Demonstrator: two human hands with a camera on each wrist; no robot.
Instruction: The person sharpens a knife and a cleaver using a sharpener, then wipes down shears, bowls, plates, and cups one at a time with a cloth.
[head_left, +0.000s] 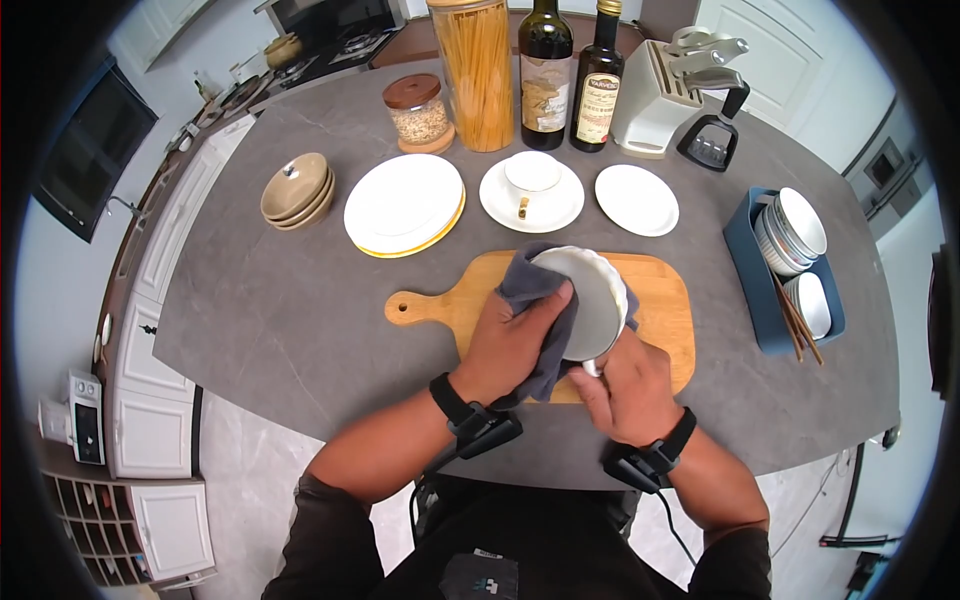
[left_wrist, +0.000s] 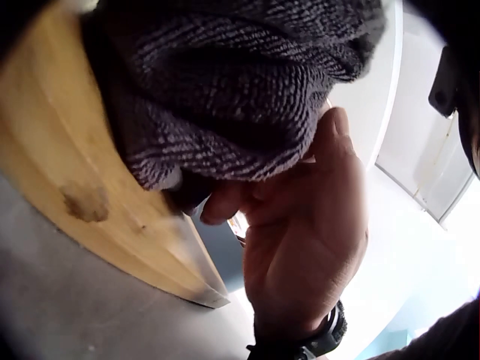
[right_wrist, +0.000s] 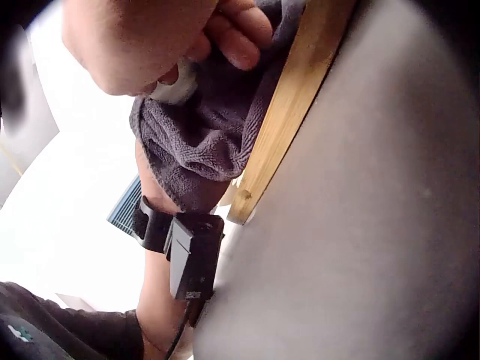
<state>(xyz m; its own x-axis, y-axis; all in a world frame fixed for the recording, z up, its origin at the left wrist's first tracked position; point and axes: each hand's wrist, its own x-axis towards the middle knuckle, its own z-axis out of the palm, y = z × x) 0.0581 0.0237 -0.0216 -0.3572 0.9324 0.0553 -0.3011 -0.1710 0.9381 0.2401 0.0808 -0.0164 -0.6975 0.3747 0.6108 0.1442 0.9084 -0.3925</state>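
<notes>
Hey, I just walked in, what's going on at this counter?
A person is handling a white cup and a gray cloth above a wooden cutting board. The left-hand grip holds the cloth against one side of the cup, while the right-hand grip is at its handle. Beyond the board sit some white plates, a teacup on a saucer and another white plate. A blue bin holding bowls stands off to the right.

Rough cloth — smooth wooden board
</notes>
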